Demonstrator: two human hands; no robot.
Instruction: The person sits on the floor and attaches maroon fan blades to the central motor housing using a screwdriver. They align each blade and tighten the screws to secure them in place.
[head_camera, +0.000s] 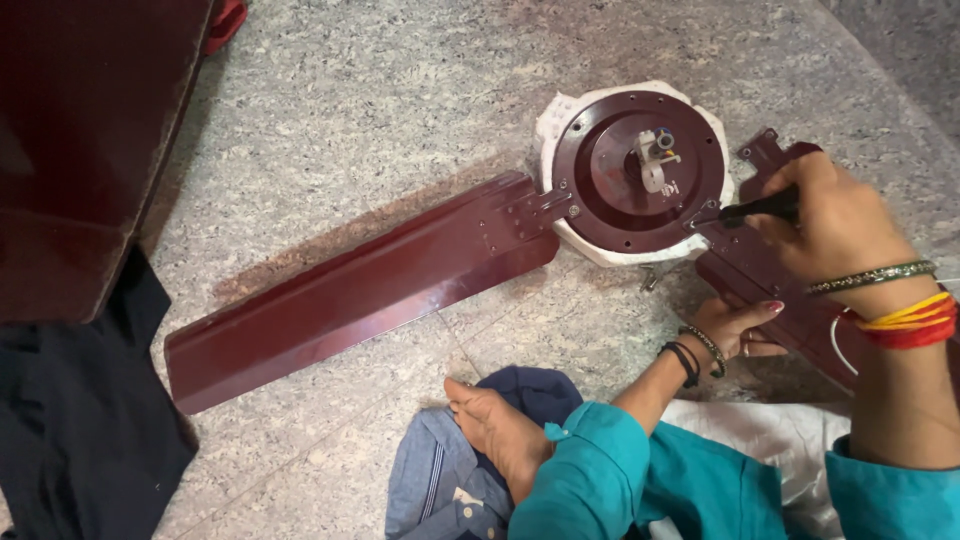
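Observation:
A maroon ceiling fan lies on the stone floor, its round motor housing (640, 170) resting on white cloth. One long maroon blade (350, 290) is fixed to its left side. My right hand (835, 215) grips a black-handled screwdriver (755, 210) whose tip meets the housing's right edge, where a second maroon blade (760, 270) joins it. My left hand (735, 325) presses down on that second blade from below, fingers spread over its near edge. Both wrists wear bangles.
A dark maroon cabinet (80, 140) stands at the left with dark cloth (80, 430) below it. A blue garment (450, 480) and my bare foot (500, 430) lie at the bottom centre. A small screw (648, 281) rests beside the housing.

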